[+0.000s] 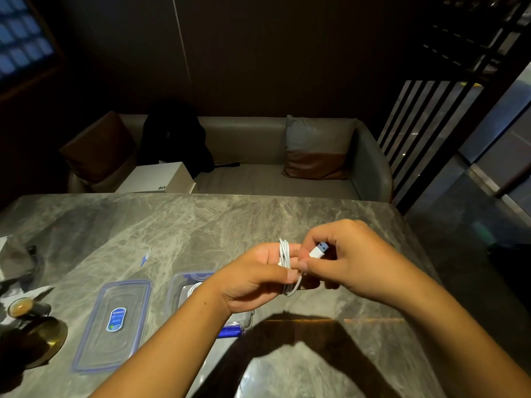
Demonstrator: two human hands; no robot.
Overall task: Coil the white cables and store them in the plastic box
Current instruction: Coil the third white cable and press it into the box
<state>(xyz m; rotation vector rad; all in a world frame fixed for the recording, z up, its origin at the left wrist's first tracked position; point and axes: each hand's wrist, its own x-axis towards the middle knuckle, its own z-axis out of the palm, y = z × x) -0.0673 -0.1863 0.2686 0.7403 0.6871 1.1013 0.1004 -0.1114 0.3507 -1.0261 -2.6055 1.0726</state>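
White cable (284, 255) coil wound around left hand (253, 278) fingers, right hand (349, 258) pinching its USB plug (319, 250).

Person, two arms: bare left hand (253, 278), bare right hand (350, 262); bare right forearm (448, 320); bare left forearm (172, 334) with small dark mole (205, 303).

A marble table (201, 219) fronts a grey sofa (258, 179) bearing a cushion (316, 147), black bag (172, 139) and white box (155, 178).
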